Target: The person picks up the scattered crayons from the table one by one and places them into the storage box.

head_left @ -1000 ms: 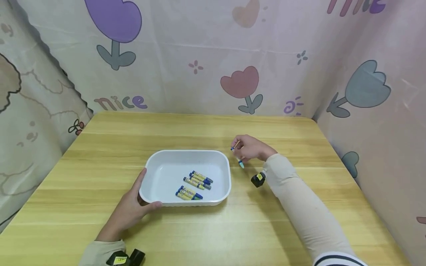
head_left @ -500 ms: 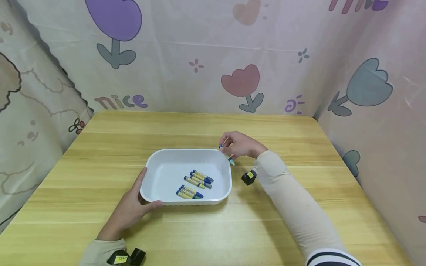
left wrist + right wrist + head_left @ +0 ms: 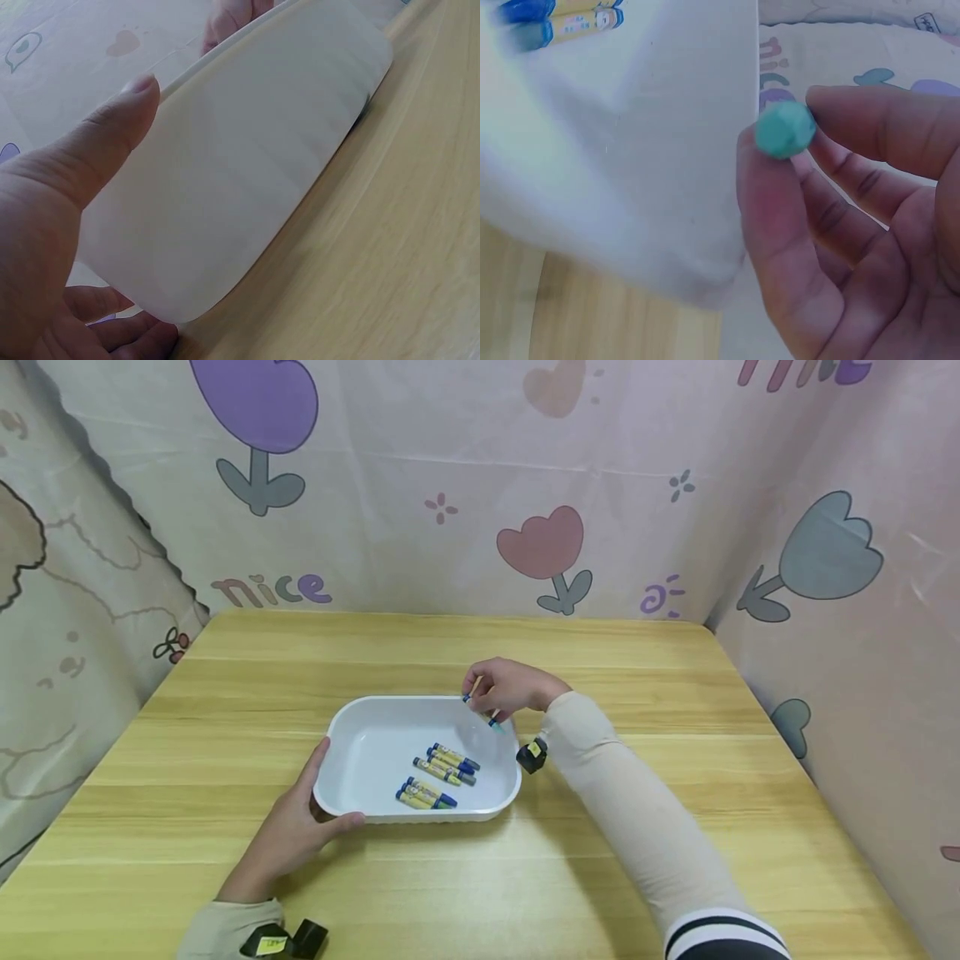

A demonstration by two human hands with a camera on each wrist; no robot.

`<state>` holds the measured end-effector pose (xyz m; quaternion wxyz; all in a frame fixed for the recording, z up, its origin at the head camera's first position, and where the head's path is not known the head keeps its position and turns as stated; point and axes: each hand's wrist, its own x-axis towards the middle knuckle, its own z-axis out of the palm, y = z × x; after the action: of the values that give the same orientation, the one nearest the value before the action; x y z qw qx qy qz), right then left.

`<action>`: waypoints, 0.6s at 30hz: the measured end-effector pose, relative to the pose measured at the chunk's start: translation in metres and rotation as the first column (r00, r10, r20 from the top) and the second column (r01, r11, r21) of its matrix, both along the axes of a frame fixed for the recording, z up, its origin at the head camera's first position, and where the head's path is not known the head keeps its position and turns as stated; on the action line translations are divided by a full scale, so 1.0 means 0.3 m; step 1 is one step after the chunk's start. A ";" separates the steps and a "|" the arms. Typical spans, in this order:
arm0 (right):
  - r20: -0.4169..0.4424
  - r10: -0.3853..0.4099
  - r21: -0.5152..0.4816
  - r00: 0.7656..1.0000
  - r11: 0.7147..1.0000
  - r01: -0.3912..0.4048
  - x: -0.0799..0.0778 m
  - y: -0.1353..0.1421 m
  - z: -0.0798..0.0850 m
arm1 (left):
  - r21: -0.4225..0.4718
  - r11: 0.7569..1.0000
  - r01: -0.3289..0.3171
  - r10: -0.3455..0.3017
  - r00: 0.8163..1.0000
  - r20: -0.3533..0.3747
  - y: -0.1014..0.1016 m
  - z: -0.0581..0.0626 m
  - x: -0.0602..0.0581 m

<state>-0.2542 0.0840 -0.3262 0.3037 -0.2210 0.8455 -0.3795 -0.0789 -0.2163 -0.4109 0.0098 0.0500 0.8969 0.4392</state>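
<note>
My right hand (image 3: 513,687) pinches a crayon (image 3: 480,713) over the back right corner of the white tray (image 3: 375,735). In the right wrist view the crayon's teal end (image 3: 784,130) points at the camera, between thumb and finger. At the tray's left front corner, my left hand (image 3: 296,827) grips the wall. Its thumb (image 3: 124,127) lies along the outside near the rim in the left wrist view, with the other fingers curled round the tray's end. Several crayons (image 3: 442,770) with yellow wrappers and blue ends lie inside the tray, right of its middle.
The tray stands on a wood-grain table (image 3: 420,893). A patterned curtain (image 3: 420,552) hangs behind the table and along both sides. Small black devices (image 3: 532,756) are strapped at both wrists.
My right hand has moved left with the crayon, from the table beside the tray to over its back right corner. The left hand and the tray have stayed in place.
</note>
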 end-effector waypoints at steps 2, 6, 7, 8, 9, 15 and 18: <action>0.000 0.014 0.013 1.000 1.000 -0.014 -0.004 -0.016 -0.002 | 0.000 1.000 -0.001 0.001 1.000 -0.001 -0.001 0.000 0.000; -0.007 0.047 0.055 0.999 0.997 -0.046 -0.007 -0.045 -0.005 | 0.007 1.000 0.001 -0.001 1.000 0.000 0.000 -0.001 -0.001; -0.010 0.052 0.064 0.999 0.997 -0.051 -0.007 -0.052 -0.005 | 0.007 1.000 0.000 0.000 1.000 0.001 0.000 -0.001 -0.001; -0.011 0.056 0.072 0.998 0.996 -0.055 -0.007 -0.059 -0.006 | 0.007 1.000 0.001 -0.001 1.000 0.002 0.000 -0.001 -0.001; -0.013 0.060 0.079 0.998 0.995 -0.059 -0.006 -0.067 -0.006 | 0.005 1.000 -0.001 0.001 1.000 0.003 0.000 0.000 -0.002; -0.028 0.069 0.123 0.997 0.990 -0.065 0.002 -0.106 -0.012 | -0.007 1.000 -0.004 0.004 1.000 0.003 -0.003 -0.004 -0.003; -0.032 0.084 0.154 0.996 0.985 -0.078 0.011 -0.124 -0.018 | -0.009 1.000 -0.002 0.002 1.000 -0.001 -0.004 -0.007 -0.003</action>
<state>-0.2508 0.0467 -0.3316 0.3186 -0.2387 0.8681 -0.2964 -0.0797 -0.2175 -0.4131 0.0091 0.0492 0.8989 0.4353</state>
